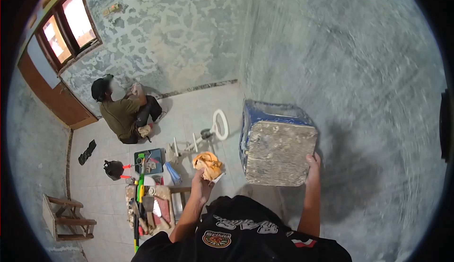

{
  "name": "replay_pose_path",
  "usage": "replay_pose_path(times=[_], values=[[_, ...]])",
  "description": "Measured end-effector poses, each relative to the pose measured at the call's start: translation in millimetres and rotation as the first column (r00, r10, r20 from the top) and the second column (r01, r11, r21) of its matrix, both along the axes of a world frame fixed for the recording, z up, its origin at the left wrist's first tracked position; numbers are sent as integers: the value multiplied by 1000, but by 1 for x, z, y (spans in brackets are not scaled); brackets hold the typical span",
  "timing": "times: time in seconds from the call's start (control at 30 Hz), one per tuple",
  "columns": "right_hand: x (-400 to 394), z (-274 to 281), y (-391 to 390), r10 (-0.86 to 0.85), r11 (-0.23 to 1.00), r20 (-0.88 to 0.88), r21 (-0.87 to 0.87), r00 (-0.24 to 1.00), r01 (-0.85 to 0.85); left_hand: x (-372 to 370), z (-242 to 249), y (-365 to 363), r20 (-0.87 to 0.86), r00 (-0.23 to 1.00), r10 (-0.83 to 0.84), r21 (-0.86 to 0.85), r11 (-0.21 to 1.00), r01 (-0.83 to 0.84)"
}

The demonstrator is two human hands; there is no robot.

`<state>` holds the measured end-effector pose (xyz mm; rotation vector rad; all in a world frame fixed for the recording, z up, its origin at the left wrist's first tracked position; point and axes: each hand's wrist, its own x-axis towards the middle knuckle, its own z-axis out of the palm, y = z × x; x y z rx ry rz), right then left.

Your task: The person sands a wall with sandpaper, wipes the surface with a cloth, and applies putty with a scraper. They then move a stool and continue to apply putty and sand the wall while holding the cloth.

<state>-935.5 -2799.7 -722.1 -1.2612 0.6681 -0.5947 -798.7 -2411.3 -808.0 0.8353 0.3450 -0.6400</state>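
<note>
My left hand [202, 186] is closed on a crumpled orange cloth [208, 164], held in front of my body over the floor. A white edge of something shows under the cloth. My right hand [312, 167] grips the right edge of a blue box-like piece [279, 113] with a worn, stained square board [281, 153] as its face. The piece is tilted towards me, close to the grey wall on the right; its far side is hidden.
A person [120, 113] sits by the patchy wall. A low bench [163, 193] carries several tools; near it are a dark tray [153, 160], a black bag [113, 170] and a stand with a white ring [226, 127]. A wooden stool [71, 221] is at left.
</note>
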Motion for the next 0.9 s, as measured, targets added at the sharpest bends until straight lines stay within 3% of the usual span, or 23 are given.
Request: replay_pose_path(times=[0.03, 0.13, 0.2, 0.4, 0.6, 0.7, 0.77, 0.8, 0.87, 0.9], values=[[29, 2, -14, 41, 999, -38, 17, 998, -40, 15, 1, -18, 6, 1000, 26, -7, 1000, -26], [107, -21, -62, 121, 987, 72, 95, 990, -128, 45, -2, -45, 63, 996, 69, 72, 995, -74], [163, -34, -97, 285, 956, 55, 51, 957, -287, 66, -10, -52, 35, 989, 142, -7, 990, -142], [328, -66, -145, 372, 923, -67, 128, 926, -362, 129, -13, -89, 33, 954, 297, 78, 951, -299], [497, -152, -186, 419, 904, -175, 168, 891, -392, 255, -58, -136, -44, 949, 314, 127, 943, -306], [562, -191, -192, 447, 885, -246, 261, 860, -386, 317, -42, -163, -92, 928, 362, 133, 928, -349], [614, -233, -204, 480, 872, -265, 250, 836, -421, 358, -31, -183, 70, 916, 396, 103, 910, -401], [635, -247, -207, 486, 867, -284, 276, 826, -415, 373, -20, -190, 47, 917, 397, 128, 908, -400], [672, -276, -211, 512, 857, -324, 260, 796, -445, 393, -5, -197, 166, 929, 330, 312, 876, -367], [688, -296, -210, 533, 840, -322, 315, 782, -442, 387, -33, -181, 184, 930, 318, 345, 865, -364]])
